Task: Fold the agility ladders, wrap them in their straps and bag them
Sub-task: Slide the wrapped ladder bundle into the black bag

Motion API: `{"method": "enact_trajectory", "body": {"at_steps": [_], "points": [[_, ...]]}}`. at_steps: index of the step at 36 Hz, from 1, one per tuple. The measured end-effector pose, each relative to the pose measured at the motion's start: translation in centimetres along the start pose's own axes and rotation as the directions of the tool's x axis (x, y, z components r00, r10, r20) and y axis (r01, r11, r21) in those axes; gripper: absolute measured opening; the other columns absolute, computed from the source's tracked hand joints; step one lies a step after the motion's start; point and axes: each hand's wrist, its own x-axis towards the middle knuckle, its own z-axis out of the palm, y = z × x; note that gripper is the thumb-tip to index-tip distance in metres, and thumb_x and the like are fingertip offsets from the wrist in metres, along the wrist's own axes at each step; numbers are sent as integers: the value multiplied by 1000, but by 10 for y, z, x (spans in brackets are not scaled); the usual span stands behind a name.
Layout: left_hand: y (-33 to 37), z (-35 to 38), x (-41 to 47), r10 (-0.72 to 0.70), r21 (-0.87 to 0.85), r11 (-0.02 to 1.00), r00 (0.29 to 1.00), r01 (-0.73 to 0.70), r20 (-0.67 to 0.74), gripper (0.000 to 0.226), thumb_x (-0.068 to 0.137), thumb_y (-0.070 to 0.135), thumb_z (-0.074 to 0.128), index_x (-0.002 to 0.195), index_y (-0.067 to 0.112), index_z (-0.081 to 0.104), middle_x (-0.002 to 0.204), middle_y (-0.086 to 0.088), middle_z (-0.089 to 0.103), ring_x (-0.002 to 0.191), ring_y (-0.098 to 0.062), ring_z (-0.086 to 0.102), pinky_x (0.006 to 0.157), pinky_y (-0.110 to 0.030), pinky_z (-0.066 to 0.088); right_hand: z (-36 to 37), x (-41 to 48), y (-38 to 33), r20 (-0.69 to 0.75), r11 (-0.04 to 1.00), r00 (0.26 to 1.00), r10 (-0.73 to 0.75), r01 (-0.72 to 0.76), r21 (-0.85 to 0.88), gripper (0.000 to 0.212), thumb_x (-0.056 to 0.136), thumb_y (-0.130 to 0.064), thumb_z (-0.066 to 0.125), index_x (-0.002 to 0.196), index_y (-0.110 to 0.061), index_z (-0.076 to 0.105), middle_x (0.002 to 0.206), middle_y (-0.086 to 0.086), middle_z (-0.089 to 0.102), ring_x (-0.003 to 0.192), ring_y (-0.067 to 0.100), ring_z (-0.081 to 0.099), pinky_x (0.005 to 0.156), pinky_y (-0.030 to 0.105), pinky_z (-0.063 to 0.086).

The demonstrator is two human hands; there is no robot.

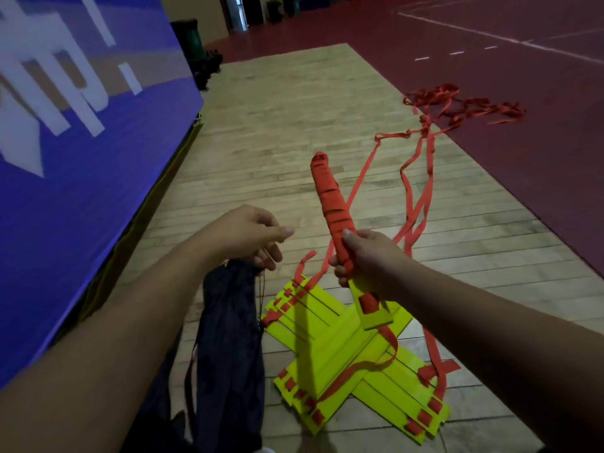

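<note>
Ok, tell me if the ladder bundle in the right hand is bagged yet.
Not bagged. The red-wrapped yellow ladder bundle sticks up from the right hand, apart from the dark fabric bag the left hand holds.

Dim, soft-focus indoor light; wide-angle edge distortion.

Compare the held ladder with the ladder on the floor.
The held ladder is wound in red strap; the floor ladder lies unwrapped, straps trailing. The held ladder is one slim bundle in the right hand; the floor ladder lies in crossed stacks. Both: yellow rungs, red straps.
</note>
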Motion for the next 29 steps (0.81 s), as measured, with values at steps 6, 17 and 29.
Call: {"method": "enact_trajectory", "body": {"at_steps": [6, 17, 29], "points": [[-78, -35, 17, -197, 31, 980, 978, 195, 66, 28, 100, 26, 59, 104, -2, 65, 79, -12, 74, 60, -14, 69, 55, -21, 54, 27, 25, 40, 81, 983, 994, 77, -62, -172, 21, 110, -22, 41, 105, -3, 49, 64, 16, 56, 45, 21, 48, 45, 28, 42], [-306, -19, 29, -568, -112, 809, 817, 577, 102, 24, 101, 25, 57, 88, 5, 62, 75, -7, 67, 59, -12, 60, 66, -29, 49, 120, 88, 152, 162, 958, 959, 234, -199, -206, 21, 110, -22, 38, 106, -4, 48, 59, 15, 54, 37, 21, 46, 36, 25, 42], [-492, 37, 6, -815, 137, 567, 577, 812, -52, 67, 93, 38, 62, 150, 30, 27, 151, -24, 19, 127, -42, 43, 104, -38, 43, 170, 134, 236, 197, 881, 919, 341, -240, -408, 18, 110, -22, 40, 97, -10, 47, 60, 15, 57, 36, 21, 48, 36, 26, 44]]}}
